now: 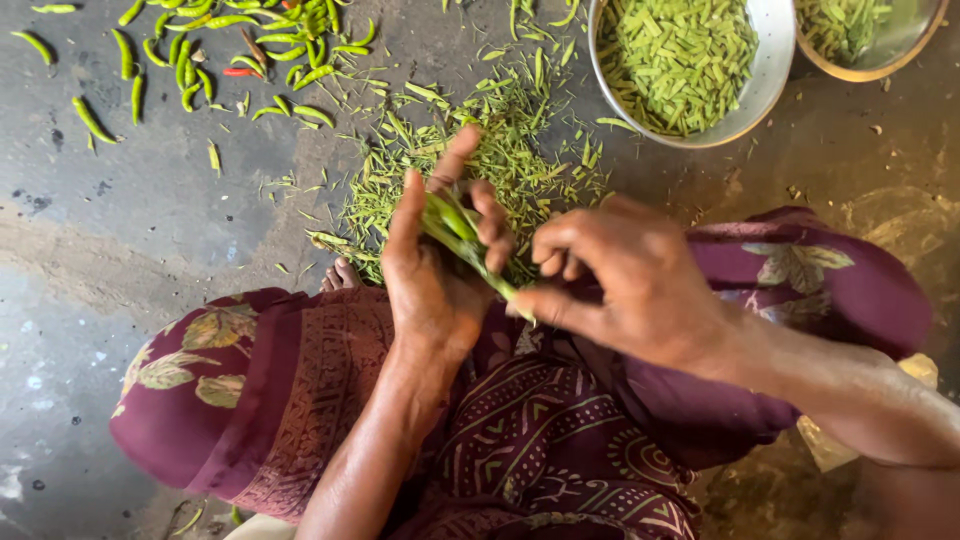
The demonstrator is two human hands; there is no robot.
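My left hand (pixel 432 262) grips a small bunch of green bean pods (pixel 455 228), fingers curled around them above my lap. My right hand (pixel 622 276) pinches the near end of one pod (pixel 508 290) between thumb and fingers, touching the left hand's bundle. Both hands hover over my maroon patterned cloth (pixel 300 380). Beneath and beyond them lies a heap of green trimmings (pixel 500 150) on the grey floor.
A metal bowl (pixel 765 80) full of cut green pieces stands at the top right, with a second brass-rimmed bowl (pixel 900 50) beside it. Whole green chillies (pixel 200 60) and a red one lie scattered at the top left. My toes (pixel 342 275) show at the cloth's edge.
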